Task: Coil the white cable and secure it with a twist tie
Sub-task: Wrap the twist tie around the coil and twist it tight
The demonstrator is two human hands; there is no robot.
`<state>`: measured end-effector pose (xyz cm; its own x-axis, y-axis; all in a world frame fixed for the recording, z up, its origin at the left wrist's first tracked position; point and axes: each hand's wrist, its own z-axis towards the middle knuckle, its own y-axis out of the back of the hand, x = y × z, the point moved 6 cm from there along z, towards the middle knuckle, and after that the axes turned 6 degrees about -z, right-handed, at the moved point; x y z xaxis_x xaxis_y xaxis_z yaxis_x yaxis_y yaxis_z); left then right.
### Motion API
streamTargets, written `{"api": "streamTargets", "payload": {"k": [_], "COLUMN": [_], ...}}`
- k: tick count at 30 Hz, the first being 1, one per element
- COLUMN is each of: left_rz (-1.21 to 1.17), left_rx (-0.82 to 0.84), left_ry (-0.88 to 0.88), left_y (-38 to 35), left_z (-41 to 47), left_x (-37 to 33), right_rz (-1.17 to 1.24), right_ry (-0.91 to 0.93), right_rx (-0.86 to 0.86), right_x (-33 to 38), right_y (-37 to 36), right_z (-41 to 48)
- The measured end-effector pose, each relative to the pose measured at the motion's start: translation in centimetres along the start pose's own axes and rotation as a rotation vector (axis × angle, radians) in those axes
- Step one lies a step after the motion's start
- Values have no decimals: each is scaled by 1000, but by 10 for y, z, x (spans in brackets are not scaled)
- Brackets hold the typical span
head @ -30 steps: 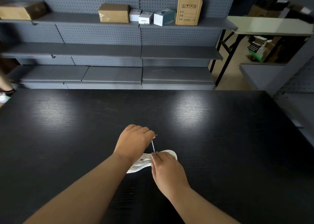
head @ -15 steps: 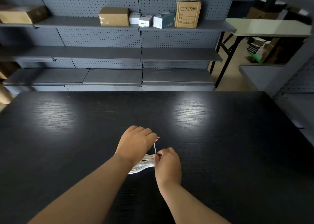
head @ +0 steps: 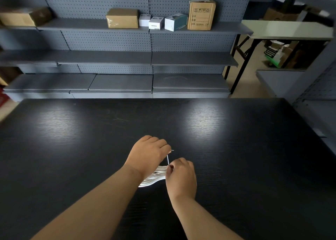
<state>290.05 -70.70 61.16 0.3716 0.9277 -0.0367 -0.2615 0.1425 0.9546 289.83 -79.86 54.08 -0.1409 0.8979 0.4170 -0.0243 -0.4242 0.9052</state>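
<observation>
The coiled white cable (head: 151,179) lies flat on the black desk (head: 236,148) as a squeezed, elongated bundle. Its long axis runs from the near left to the far right, passing under the left hand's wrist and ending at the right hand's fingertips. Only the stretch between the two hands shows; the far loop end is hidden behind the right hand (head: 181,178).

The twist tie (head: 168,158) stands almost upright across that axis, a thin white strand rising from the bundle. The left hand (head: 148,155) sits just beyond and above the cable with its fingers (head: 163,145) curled, pinching the tie near its upper part, and a short free tip pokes out past them to the right. The right fingers (head: 171,167) are pressed together at the foot of the tie, right where it meets the cable, and appear to pinch it there. Whether they also clamp the strands cannot be told.

So the tie runs straight from the right fingertips up to the left fingertips, with the bundle just below and to the left of the right ones. The right hand is nearer the crossing point and looks placed to anchor it, while the left is the likelier to turn the free end. A loose hold below could let the coil spring open.
</observation>
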Motion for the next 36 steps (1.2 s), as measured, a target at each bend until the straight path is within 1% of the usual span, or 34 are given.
{"api": "streamTargets", "payload": {"k": [7,21,29,34,36], "left_rz": [-35,-122,-123,-119,-136], "left_rx": [13,-10,-28,-15,-3], "left_ry": [-3,103,122,124,127], "left_y": [0,5,6,2,0], "left_z": [1,6,8,9,8], "left_x": [-3,1,8,12,13], "right_rz": [1,4,-13,-17,-13], "right_ry": [-23,-8,-1,20,58], "right_rx": [5,12,18,-4,5], "right_x": [-1,-1,-2,-1,-2], "right_y": [-2,-2,-7,-5,-5], "right_z": [-1,0,1,2,2]}}
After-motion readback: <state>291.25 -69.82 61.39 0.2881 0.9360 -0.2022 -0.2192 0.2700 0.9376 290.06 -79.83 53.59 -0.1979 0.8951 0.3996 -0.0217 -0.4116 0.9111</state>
